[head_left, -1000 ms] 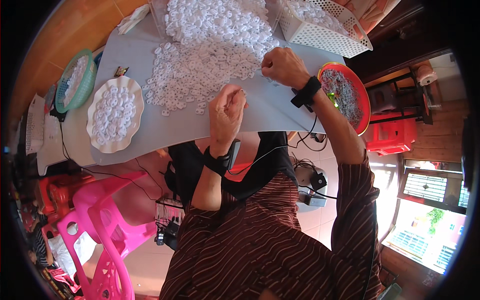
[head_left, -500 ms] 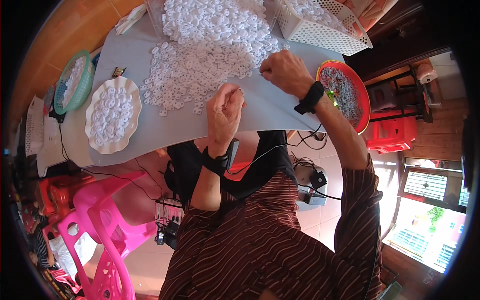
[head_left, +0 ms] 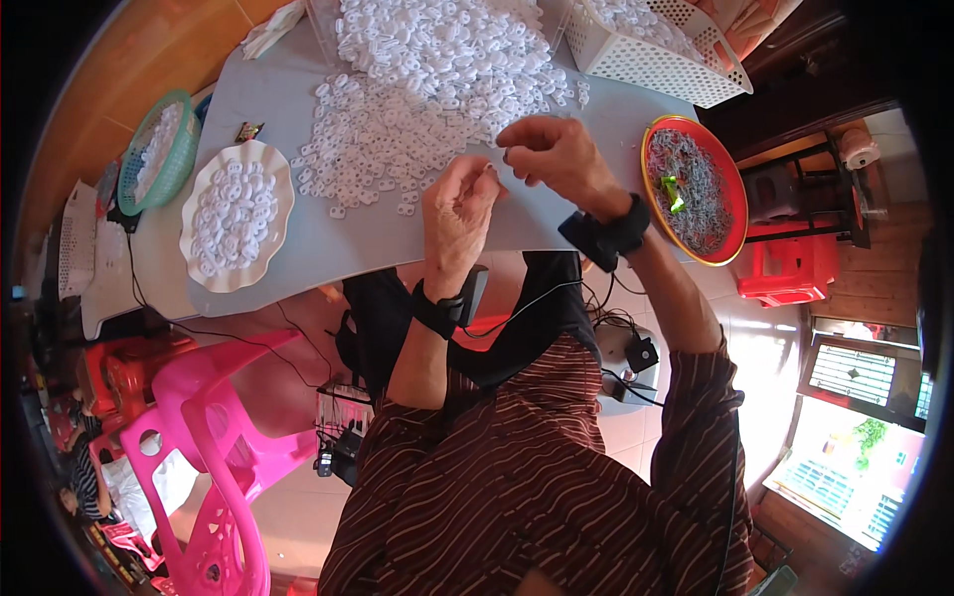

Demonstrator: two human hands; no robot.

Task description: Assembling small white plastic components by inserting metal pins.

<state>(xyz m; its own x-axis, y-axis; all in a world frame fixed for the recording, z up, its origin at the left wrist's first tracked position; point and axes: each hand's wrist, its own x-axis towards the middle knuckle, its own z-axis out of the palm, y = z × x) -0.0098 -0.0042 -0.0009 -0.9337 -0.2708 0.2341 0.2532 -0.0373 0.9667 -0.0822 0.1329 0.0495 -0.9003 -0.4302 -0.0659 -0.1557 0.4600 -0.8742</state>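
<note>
Over the near part of the grey table (head_left: 333, 238), my left hand (head_left: 459, 211) is closed, thumb and fingertips pinched on a small white plastic piece that barely shows. My right hand (head_left: 568, 164) is close beside it, its fingers curled into a pinch; whatever is in them is too small to make out. Just beyond both hands spreads a layer of small flat white pieces with holes (head_left: 383, 139). Behind these rises a larger heap of rounded white plastic pieces (head_left: 447, 50). Each wrist wears a black band.
A scalloped cream dish (head_left: 285, 204) of white pieces stands at left, near a green basket (head_left: 179, 164). At right, a red basin (head_left: 735, 194) holds small metallic parts and a bright green item. A white perforated basket (head_left: 666, 77) stands far right. A pink chair (head_left: 224, 427) is lower left.
My right hand has come left and nearer, from the table's right side to beside my left hand. My left hand stays pinched. The whole view has shifted slightly.
</note>
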